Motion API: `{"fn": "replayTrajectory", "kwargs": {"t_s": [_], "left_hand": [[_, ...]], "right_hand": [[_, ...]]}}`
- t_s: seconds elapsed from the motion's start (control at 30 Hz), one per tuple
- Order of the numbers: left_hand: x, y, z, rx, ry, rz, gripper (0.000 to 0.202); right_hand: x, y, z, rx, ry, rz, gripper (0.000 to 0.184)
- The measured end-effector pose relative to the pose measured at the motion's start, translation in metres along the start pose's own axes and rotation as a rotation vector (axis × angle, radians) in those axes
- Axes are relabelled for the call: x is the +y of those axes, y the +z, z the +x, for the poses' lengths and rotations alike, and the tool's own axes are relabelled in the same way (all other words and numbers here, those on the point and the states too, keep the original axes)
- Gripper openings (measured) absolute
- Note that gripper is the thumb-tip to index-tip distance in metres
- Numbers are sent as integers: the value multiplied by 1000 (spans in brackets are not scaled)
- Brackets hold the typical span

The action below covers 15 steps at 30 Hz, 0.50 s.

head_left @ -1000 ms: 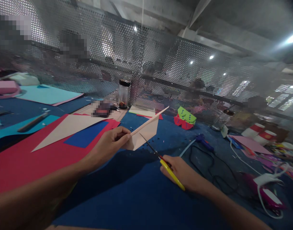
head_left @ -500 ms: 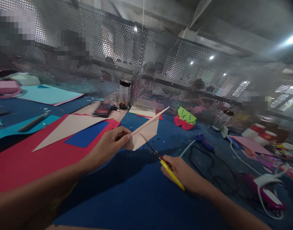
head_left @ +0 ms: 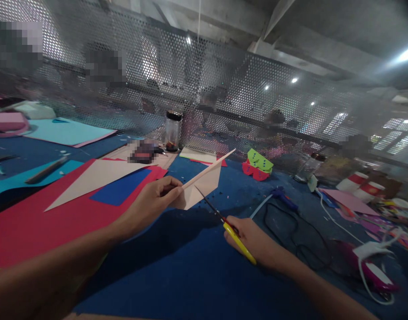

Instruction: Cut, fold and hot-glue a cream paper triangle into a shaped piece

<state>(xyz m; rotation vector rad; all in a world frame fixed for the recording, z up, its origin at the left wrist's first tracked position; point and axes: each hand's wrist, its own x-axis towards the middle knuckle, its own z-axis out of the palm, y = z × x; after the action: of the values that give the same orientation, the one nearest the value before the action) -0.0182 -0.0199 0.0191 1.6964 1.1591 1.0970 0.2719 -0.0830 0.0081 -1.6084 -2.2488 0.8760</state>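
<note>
- Blue cloth (head_left: 190, 266) covers the whole worktable. It gives a soft, dark ground on which the paper scraps show up.
- A red sheet (head_left: 40, 226) lies flat on the left, with a cream triangle (head_left: 90, 178) on top of it. Both sit beside the left forearm, within reach but clear of the open space in the middle.
- The folded cream paper (head_left: 204, 184) is held up in the air above the cloth. Its long point slants up and away to the right. Raised like this, its lower edge seems to be kept free for the blades to reach from below.
- The left hand (head_left: 147, 204) pinches the near left corner of the paper between thumb and fingers. The grip sits well back from the blades, so most of the sheet juts out to the right of the fingers.
- The right hand (head_left: 257, 242) is closed around the yellow handle of the scissors (head_left: 224, 220), low and to the right of the paper.
- The thin dark blades angle up and left, with their tip at the paper's lower edge. I cannot tell how far apart they stand.
- A small jar (head_left: 173, 130) stands upright by the mesh screen, well apart from both hands.
</note>
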Motion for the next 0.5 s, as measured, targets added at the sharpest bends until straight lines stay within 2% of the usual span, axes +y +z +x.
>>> {"fn": "replayTrajectory", "kwargs": {"t_s": [0.23, 0.5], "left_hand": [[7, 2, -2, -10, -8, -12, 32], [2, 0, -2, -24, 4, 2, 33]], "right_hand": [[3, 1, 0, 4, 3, 39, 19], [-3, -3, 0, -5, 5, -23, 18]]}}
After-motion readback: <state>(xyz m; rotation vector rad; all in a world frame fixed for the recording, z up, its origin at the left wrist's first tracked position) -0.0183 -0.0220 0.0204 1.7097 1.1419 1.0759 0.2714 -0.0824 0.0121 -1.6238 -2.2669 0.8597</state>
